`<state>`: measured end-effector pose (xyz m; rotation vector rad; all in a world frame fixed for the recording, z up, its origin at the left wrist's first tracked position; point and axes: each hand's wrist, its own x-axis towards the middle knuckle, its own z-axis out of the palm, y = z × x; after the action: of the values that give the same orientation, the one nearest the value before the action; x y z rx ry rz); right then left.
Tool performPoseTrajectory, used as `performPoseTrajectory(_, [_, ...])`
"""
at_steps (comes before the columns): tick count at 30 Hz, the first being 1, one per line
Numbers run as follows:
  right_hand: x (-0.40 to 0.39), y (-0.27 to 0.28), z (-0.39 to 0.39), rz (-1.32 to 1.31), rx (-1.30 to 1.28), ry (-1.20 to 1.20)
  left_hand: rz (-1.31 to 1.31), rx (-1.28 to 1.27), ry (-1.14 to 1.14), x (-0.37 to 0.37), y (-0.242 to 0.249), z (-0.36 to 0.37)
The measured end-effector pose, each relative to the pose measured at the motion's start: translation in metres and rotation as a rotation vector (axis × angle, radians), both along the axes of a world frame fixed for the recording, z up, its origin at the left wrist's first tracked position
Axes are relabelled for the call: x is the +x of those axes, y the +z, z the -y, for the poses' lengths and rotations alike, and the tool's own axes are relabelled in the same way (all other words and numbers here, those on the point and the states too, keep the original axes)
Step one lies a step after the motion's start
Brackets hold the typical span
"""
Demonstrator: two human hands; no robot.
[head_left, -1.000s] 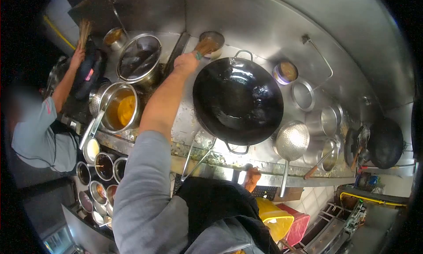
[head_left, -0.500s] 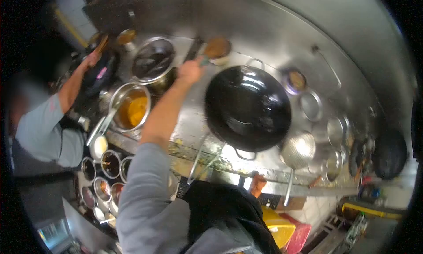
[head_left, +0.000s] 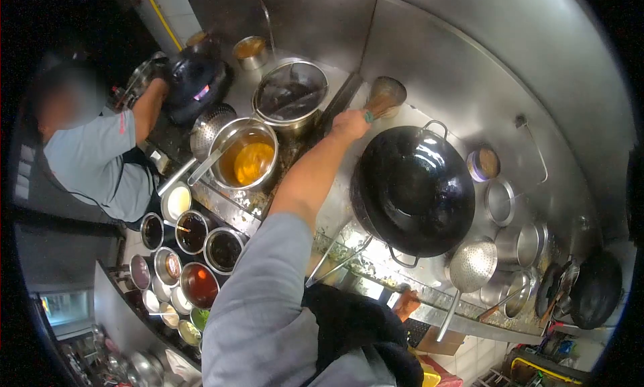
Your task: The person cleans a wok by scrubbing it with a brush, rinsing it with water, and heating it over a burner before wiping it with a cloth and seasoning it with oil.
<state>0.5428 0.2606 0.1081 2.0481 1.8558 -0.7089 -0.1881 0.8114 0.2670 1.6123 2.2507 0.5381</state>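
Note:
My left hand (head_left: pixel 351 124) is closed around the green-banded handle of a bristle brush (head_left: pixel 384 104). The bristles fan out at a small round container against the steel back wall. Right of that hand a large black two-handled wok (head_left: pixel 413 189) sits on the counter, its inside wet and shiny. My right hand (head_left: pixel 406 305) is low at the counter's front edge, below the wok; its fingers are too small and unclear to read.
A perforated ladle (head_left: pixel 473 265) and steel pots (head_left: pixel 518 245) are right of the wok. Left are a pot of orange liquid (head_left: pixel 253 164), a strainer pot (head_left: pixel 291 91) and sauce containers (head_left: pixel 200 285). A co-worker (head_left: pixel 97 152) reaches toward another wok (head_left: pixel 194 85) at far left.
The view has shifted, so the counter items appear farther right and lower. My left hand still grips the brush. The co-worker's hand no longer shows raised with a wooden-looking tool.

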Motion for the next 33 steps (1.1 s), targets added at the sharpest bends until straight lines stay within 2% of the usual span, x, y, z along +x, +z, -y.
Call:
performPoseTrajectory(3, [0.000,0.001,-0.007,0.009,0.007,-0.010,0.036,-0.073,0.033,-0.003,0.017,0.007])
performPoseTrajectory(6, [-0.002,0.004,-0.013,0.009,0.016,-0.017,0.146,0.058,0.132,0.001,0.014,0.049])
performPoseTrajectory(8, [-0.001,0.004,-0.018,0.007,0.022,-0.020,0.207,0.184,0.158,0.003,0.005,0.089])
performPoseTrajectory(10, [0.004,0.001,-0.023,0.003,0.040,-0.019,0.281,0.144,0.215,0.013,0.012,0.139])
performPoseTrajectory(12, [0.006,0.003,-0.029,-0.009,0.054,-0.022,0.285,0.259,0.247,0.023,-0.009,0.187])
performPoseTrajectory(14, [0.008,0.001,-0.033,-0.032,0.080,-0.030,0.308,0.111,0.331,0.038,0.002,0.237])
performPoseTrajectory(17, [0.010,-0.002,-0.039,-0.096,0.123,-0.038,0.294,0.098,0.402,0.057,-0.015,0.299])
performPoseTrajectory(20, [-0.004,-0.009,-0.047,-0.205,0.165,-0.048,0.353,0.022,0.496,0.078,-0.017,0.347])
performPoseTrajectory(22, [-0.019,-0.010,-0.057,-0.291,0.169,-0.044,0.206,0.256,0.458,0.091,-0.027,0.369])
performPoseTrajectory(23, [-0.030,-0.012,-0.062,-0.347,0.161,-0.030,0.193,0.259,0.474,0.096,-0.026,0.380])
performPoseTrajectory(25, [-0.050,-0.019,-0.072,-0.481,0.134,0.018,0.271,0.101,0.521,0.114,0.000,0.396])
performPoseTrajectory(27, [-0.066,-0.024,-0.084,-0.700,0.076,0.102,0.301,0.102,0.547,0.130,0.009,0.411])
performPoseTrajectory(29, [-0.128,0.053,-0.111,-0.708,0.010,0.185,0.327,0.056,0.562,0.144,0.033,0.423])
performPoseTrajectory(31, [-0.171,0.067,-0.125,-0.737,-0.236,0.013,0.310,0.071,0.572,0.153,0.035,0.438])
performPoseTrajectory(33, [-0.195,0.006,-0.132,-0.934,-0.183,0.255,0.321,0.058,0.575,0.157,0.040,0.451])
